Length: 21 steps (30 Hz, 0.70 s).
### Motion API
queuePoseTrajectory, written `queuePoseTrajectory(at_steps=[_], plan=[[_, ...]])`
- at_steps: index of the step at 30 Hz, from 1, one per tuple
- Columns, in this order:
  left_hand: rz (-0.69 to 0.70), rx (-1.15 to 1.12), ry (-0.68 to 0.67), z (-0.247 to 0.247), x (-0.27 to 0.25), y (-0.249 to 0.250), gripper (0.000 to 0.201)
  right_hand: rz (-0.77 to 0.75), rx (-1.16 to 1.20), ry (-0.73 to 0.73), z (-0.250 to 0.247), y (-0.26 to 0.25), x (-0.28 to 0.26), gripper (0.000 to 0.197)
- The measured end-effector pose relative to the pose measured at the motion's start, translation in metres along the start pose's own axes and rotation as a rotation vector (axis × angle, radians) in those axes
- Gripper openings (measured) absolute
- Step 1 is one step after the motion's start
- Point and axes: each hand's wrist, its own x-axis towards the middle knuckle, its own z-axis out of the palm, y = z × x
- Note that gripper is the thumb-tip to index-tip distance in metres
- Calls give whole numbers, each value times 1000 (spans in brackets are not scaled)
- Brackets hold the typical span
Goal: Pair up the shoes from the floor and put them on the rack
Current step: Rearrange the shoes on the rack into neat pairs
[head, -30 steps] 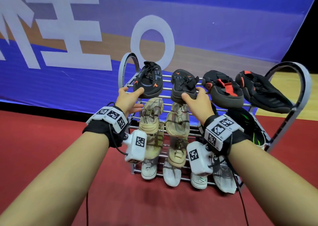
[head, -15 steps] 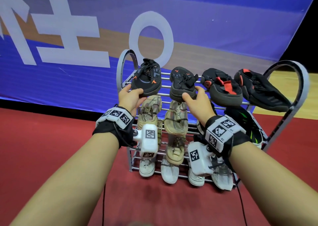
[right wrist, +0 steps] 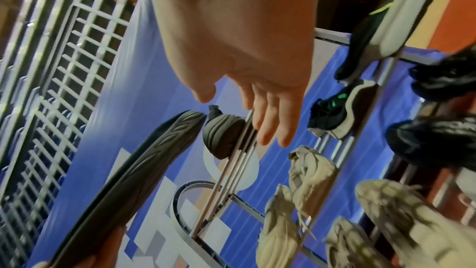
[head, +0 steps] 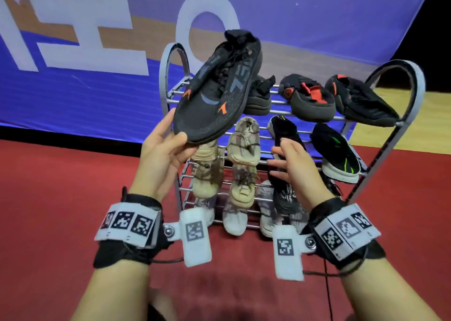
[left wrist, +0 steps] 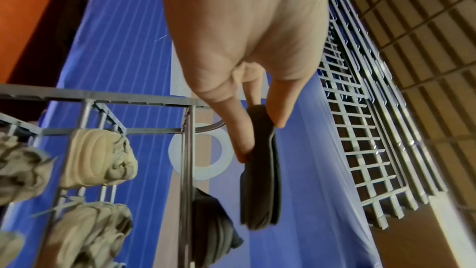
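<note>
Left hand (head: 163, 151): thumb and fingers pinch the toe end of a black sneaker with orange marks (head: 219, 88), held up off the rack, heel raised, tilted toward the top tier's left end; the left wrist view shows fingers (left wrist: 237, 136) and thumb clamped on either side of its dark sole edge (left wrist: 260, 180). Right hand (head: 296, 168): fingers spread and relaxed, holding nothing, in front of the middle tier; whether it touches the bars cannot be told. Rack (head: 412, 115): metal bars between arched grey end frames, standing on red floor (head: 48, 198). Top tier: matching black sneaker (head: 260, 96) partly hidden behind the held one, then a black-and-red pair (head: 310, 101) to the right, the outer shoe (head: 361, 103) lying across the tier's right end. Middle tier: beige camouflage-patterned shoes (head: 244, 142) at left, black shoes with green lines and white soles (head: 336, 154) at right. Lower tiers: further beige shoes (head: 241, 186) and pale ones (head: 234, 220) at the bottom. Behind the rack: blue banner with large white lettering (head: 97, 40).
</note>
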Motion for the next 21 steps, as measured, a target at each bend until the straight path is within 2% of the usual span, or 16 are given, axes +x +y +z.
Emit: queuePoseTrajectory(at_steps=[5,8,10,12,16,19,21], plan=[[-9,140,-130,-2,-3,-7,51,-77,103,-9,-8,-14,-3,15],[-13,201,-172,-19,1,-10,52,-39,143,30,-14,-5,-3,17],[-22,194,-177,-38,2,-7,53,-15,181,30,-16,2,-3,25],[-29,177,-178,-53,1,-4,56,-13,244,2,-14,3,-3,42],[-68,136,-297,-67,-3,3,72,-45,497,-63,-13,-6,-4,60],[-127,113,-284,-73,-7,5,64,-22,550,-87,-14,-6,-4,56],[-167,143,-222,-73,-6,3,45,21,484,-90,-14,1,-4,56]])
